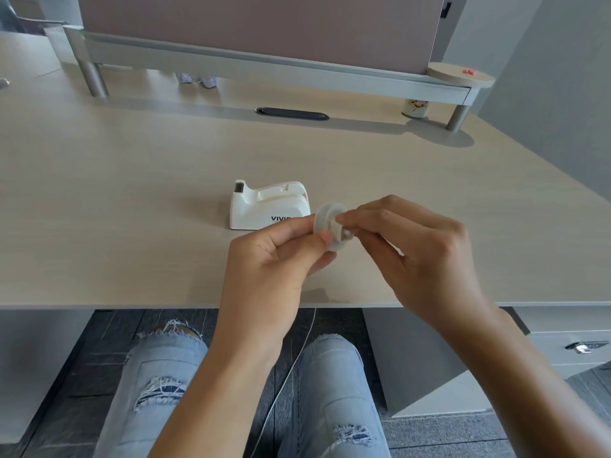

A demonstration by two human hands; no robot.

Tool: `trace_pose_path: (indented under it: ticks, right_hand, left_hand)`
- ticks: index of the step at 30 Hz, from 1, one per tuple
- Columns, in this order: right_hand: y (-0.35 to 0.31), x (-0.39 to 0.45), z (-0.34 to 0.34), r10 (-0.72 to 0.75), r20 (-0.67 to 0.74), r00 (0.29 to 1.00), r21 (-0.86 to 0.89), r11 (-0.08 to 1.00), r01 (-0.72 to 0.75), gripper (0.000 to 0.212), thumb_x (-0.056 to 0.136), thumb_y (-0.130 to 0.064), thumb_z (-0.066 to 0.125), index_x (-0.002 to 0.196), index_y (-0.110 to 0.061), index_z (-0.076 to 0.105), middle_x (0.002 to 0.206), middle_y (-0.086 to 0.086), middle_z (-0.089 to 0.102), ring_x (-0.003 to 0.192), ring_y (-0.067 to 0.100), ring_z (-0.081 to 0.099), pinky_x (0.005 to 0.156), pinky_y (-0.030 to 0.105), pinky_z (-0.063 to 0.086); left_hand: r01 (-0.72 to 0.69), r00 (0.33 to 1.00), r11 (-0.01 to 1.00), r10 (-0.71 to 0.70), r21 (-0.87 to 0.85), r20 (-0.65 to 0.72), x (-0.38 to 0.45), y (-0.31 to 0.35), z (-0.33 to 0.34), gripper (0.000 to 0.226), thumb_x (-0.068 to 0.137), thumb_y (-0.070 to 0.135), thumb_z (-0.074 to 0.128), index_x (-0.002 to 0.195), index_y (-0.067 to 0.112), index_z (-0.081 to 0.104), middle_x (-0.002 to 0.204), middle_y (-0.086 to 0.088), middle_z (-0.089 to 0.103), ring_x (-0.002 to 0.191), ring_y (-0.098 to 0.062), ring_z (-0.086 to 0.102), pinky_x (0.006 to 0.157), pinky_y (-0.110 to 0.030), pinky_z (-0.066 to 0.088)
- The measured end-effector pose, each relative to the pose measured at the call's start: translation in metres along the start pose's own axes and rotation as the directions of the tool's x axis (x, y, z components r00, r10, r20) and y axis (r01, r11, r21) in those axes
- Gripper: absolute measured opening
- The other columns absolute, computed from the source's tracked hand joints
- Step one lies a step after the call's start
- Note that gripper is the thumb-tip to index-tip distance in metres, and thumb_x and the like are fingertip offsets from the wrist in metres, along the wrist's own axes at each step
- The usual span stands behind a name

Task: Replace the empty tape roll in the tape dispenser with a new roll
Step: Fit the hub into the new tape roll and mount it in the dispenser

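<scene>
The pale wooden tabletop [132, 193] lies under and beyond both hands; a grey monitor stand [264, 66] crosses its far side. The white tape dispenser [269, 206] stands on the tabletop just behind the left hand [277, 256], its cutter end turned to the left; its roll slot looks vacant. Both hands are raised above the near edge — the left hand's grip pinches the rim of a small translucent tape roll [330, 229], and the right hand [420, 249] pinches the white hub at its centre.
</scene>
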State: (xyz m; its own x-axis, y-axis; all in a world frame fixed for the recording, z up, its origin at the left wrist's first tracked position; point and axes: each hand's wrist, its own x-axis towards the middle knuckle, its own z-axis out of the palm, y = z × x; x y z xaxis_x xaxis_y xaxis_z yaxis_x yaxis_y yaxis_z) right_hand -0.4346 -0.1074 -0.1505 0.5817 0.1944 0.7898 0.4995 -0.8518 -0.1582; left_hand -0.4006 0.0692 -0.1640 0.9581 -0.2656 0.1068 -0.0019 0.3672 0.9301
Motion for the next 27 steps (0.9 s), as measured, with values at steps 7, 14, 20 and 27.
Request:
trace_pose_path:
  ticks: [7, 14, 20, 27]
  right_hand:
    - [0.007, 0.002, -0.004, -0.051, 0.053, 0.997, 0.024, 0.998, 0.05, 0.015, 0.094, 0.011, 0.07, 0.102, 0.004, 0.08, 0.092, 0.016, 0.077, 0.081, 0.027, 0.074, 0.077, 0.028, 0.056]
    - [-0.012, -0.008, 0.007, 0.495, -0.059, 0.867, 0.388, 0.812, -0.437, 0.017, 0.09, -0.001, 0.08, 0.102, -0.013, 0.08, 0.084, 0.002, 0.081, 0.077, 0.021, 0.077, 0.076, 0.034, 0.063]
    - [-0.024, -0.006, 0.008, 0.731, 0.095, 0.676, 0.653, 0.467, -0.597, 0.007, 0.089, -0.002, 0.078, 0.089, -0.008, 0.082, 0.084, 0.012, 0.082, 0.069, 0.016, 0.071, 0.069, 0.026, 0.06]
    - [-0.023, 0.0, 0.009, 0.754, 0.222, 0.618, 0.635, 0.369, -0.679, 0.03, 0.084, -0.015, 0.084, 0.113, -0.015, 0.079, 0.1, -0.001, 0.081, 0.083, 0.007, 0.07, 0.073, 0.019, 0.056]
  left_hand:
    - [-0.023, 0.999, 0.999, 0.022, 0.047, 0.037, 0.001, -0.001, -0.002, 0.015, 0.087, 0.005, 0.075, 0.097, 0.011, 0.084, 0.096, -0.007, 0.084, 0.101, -0.025, 0.077, 0.094, -0.044, 0.062]
    - [-0.019, 0.999, 0.997, 0.017, -0.07, -0.036, 0.001, -0.007, 0.008, 0.019, 0.092, 0.001, 0.069, 0.104, 0.007, 0.082, 0.101, -0.009, 0.084, 0.105, -0.025, 0.078, 0.101, -0.045, 0.057]
    - [-0.037, 0.996, 0.989, 0.025, -0.14, -0.086, -0.002, -0.012, 0.011, 0.02, 0.093, 0.0, 0.066, 0.107, 0.005, 0.08, 0.106, -0.009, 0.083, 0.102, -0.019, 0.077, 0.105, -0.047, 0.055]
    - [-0.011, 0.995, 0.979, -0.009, -0.205, -0.095, 0.001, -0.011, 0.006, 0.015, 0.089, 0.001, 0.069, 0.094, 0.008, 0.081, 0.096, -0.01, 0.082, 0.09, -0.02, 0.074, 0.098, -0.049, 0.059]
